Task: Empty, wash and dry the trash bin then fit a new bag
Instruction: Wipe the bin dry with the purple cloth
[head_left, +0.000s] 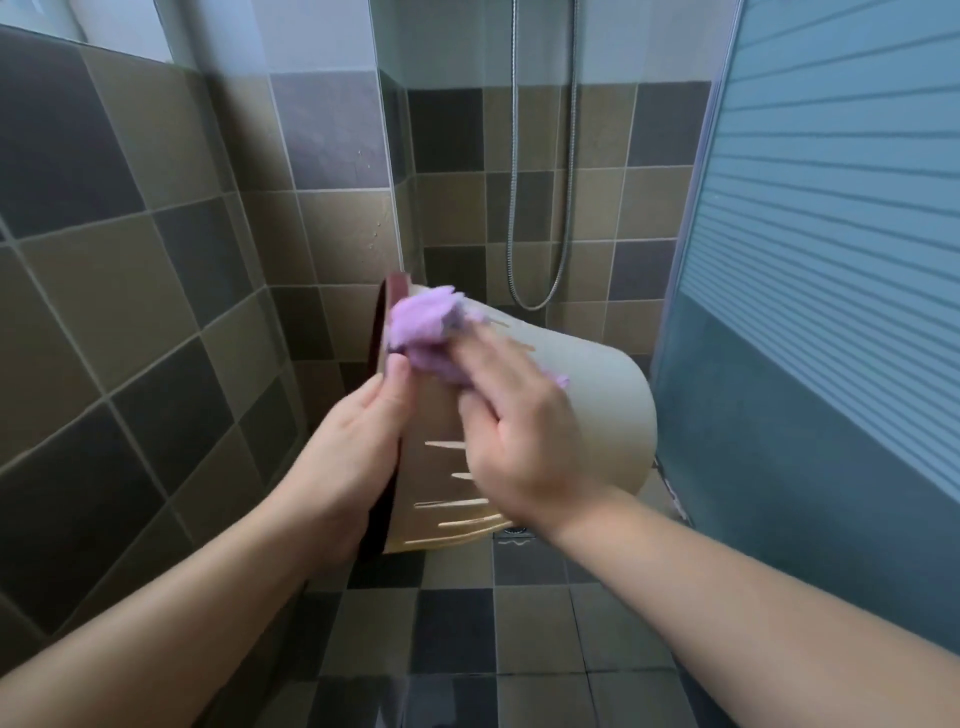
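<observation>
Gripping the dark rim of the beige slotted plastic trash bin (587, 415), the left hand (353, 447) holds it sideways in the air above the tiled shower floor (467, 639). The right hand (514, 441), fingers extended, presses a crumpled purple cloth (423, 332) against the bin's outer wall near the rim.

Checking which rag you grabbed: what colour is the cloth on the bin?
Purple, or lilac; the cloth shows in the head view.
</observation>
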